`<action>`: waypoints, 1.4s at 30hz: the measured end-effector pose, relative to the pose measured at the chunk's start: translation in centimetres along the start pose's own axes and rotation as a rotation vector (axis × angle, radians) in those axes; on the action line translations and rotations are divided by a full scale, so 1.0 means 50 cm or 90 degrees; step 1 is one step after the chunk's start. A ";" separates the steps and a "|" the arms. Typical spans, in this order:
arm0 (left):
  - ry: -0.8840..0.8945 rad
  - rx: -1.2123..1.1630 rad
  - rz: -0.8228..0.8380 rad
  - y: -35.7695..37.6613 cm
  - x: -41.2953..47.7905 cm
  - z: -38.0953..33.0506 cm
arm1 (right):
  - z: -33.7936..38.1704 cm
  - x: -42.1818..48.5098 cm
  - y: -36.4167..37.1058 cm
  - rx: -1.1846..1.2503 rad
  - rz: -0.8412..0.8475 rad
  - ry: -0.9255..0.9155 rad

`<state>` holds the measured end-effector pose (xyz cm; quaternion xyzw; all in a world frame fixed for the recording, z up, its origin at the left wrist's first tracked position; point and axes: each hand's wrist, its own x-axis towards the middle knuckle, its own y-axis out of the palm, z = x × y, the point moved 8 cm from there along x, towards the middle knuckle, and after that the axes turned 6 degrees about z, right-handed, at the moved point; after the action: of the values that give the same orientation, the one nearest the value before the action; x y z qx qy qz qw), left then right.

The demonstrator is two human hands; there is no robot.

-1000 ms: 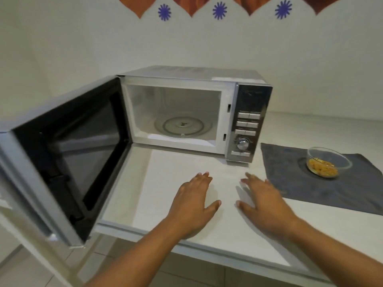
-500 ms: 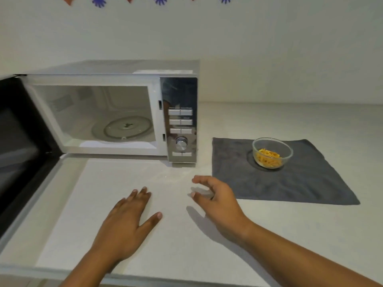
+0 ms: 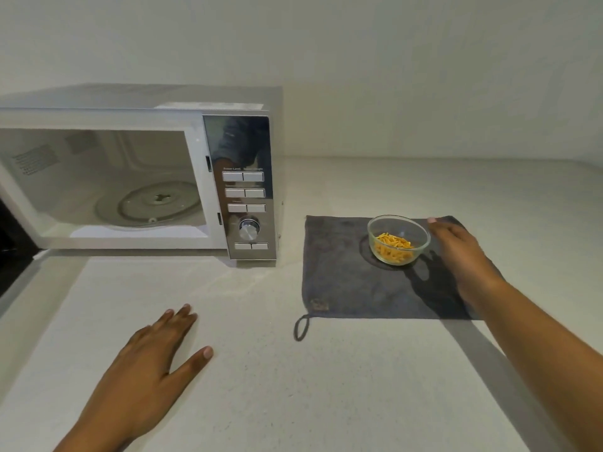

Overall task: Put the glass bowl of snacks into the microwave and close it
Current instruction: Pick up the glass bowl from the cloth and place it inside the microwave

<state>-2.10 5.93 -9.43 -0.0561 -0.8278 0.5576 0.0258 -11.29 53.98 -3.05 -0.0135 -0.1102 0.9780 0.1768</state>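
Note:
A small glass bowl [image 3: 398, 239] with orange snack sticks stands on a dark grey cloth [image 3: 346, 282] right of the microwave [image 3: 137, 177]. The microwave's cavity is exposed, with a glass turntable [image 3: 148, 203] inside; its door [image 3: 13, 243] hangs open at the far left edge, mostly out of frame. My right hand [image 3: 456, 252] is right beside the bowl's right side, fingers apart, holding nothing. My left hand [image 3: 150, 363] lies flat on the counter in front of the microwave, fingers spread.
The white counter [image 3: 310, 386] runs from the microwave to the right, with a plain wall behind. The microwave's control panel [image 3: 244, 197] with buttons and a dial faces me. The cloth has a hanging loop [image 3: 301, 327] at its front left corner.
My view has swung right, putting the door nearly out of frame. My right hand has moved from the counter in front of the microwave up to the bowl's right side. My left hand stayed flat.

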 end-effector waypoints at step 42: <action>0.038 -0.458 -0.085 -0.118 0.013 -0.040 | 0.149 -0.326 0.511 -0.078 0.431 -0.266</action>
<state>-2.91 5.67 -3.22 -0.0237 -0.9717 0.2258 0.0644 -5.28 23.42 -1.61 0.1394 -0.1908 0.9543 -0.1829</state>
